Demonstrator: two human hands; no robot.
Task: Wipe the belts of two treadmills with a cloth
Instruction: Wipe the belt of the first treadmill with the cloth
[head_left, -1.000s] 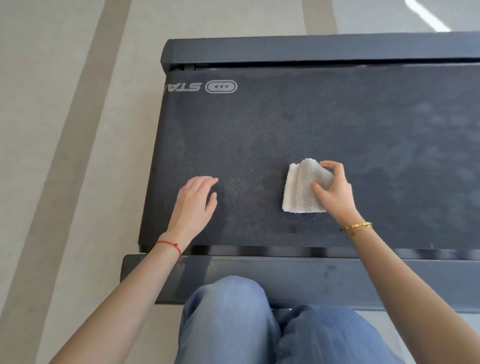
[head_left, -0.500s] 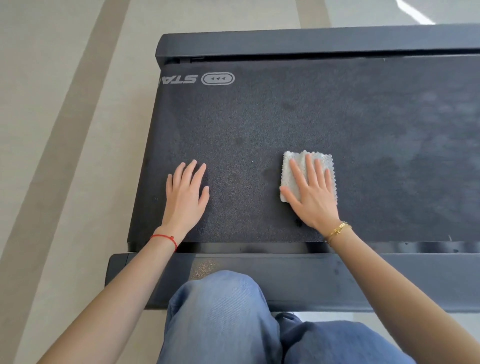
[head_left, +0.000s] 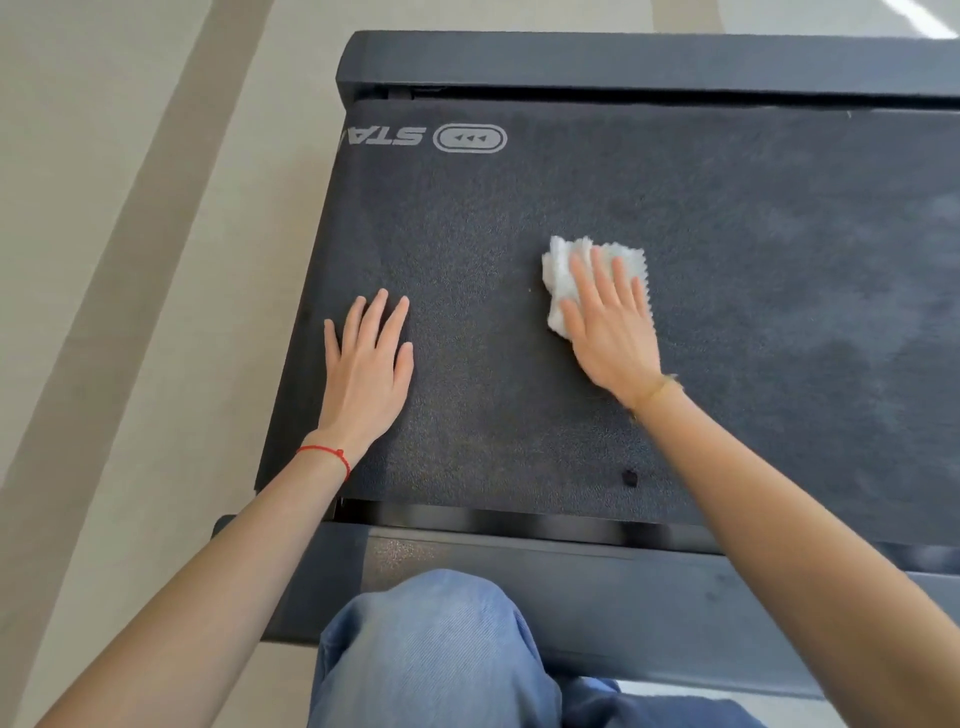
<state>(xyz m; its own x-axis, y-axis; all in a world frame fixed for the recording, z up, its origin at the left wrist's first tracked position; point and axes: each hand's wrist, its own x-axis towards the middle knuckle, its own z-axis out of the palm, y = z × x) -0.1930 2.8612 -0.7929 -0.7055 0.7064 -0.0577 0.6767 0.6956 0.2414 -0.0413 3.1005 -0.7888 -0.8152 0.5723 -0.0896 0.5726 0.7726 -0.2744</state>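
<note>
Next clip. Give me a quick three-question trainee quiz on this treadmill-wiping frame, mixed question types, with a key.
1. True or false: the right hand presses the cloth with straight fingers.
2. Where does the left hand rest? A) on the belt B) on the floor C) on the knee
3. Fill in: the left wrist wears a ___ string bracelet.

Key: 1 true; 2 A; 3 red.
</note>
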